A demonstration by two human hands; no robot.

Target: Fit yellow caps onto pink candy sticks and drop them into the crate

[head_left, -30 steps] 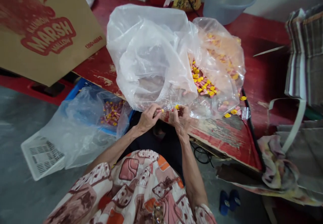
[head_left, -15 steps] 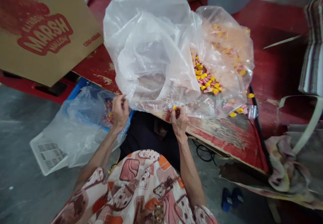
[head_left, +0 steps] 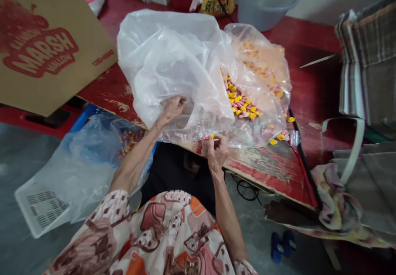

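1. Mostly, attention falls on the sweets (head_left: 239,101), small pink pieces with yellow ends, heaped inside a clear plastic bag (head_left: 173,52) slumped on the red worktop (head_left: 266,171). They look light and slippery, apt to slide and scatter. Each is probably best pinched singly by its yellow end, or scooped from beneath as a handful.
2. That bag looks thin, soft and clingy, with no stiffness of its own. Its loose folds would give the surest hold when gathered into a bunch.
3. At the bag's near edge, the right hand (head_left: 217,153) has its fingers curled in towards the thumb, nearly closed. It seems to pinch one sweet (head_left: 212,135), with a yellow tip showing at the fingertips.
4. Partly curled, the left hand (head_left: 172,110) reaches into a fold of the bag. Plastic veils it, so whether it has hold of anything cannot be told.
5. Beyond the bag, loose sweets (head_left: 273,141) lie on the worktop near a small clear cup (head_left: 294,138).
6. Below the worktop's near edge, a second bag (head_left: 93,143) holding more sweets lies in a blue crate (head_left: 83,120), beside a white basket (head_left: 40,213).
7. Farther out, a marshmallow carton (head_left: 46,48) leans at the left, a grey basin (head_left: 266,2) stands behind, and blue slippers (head_left: 283,246) sit on the floor (head_left: 18,163).
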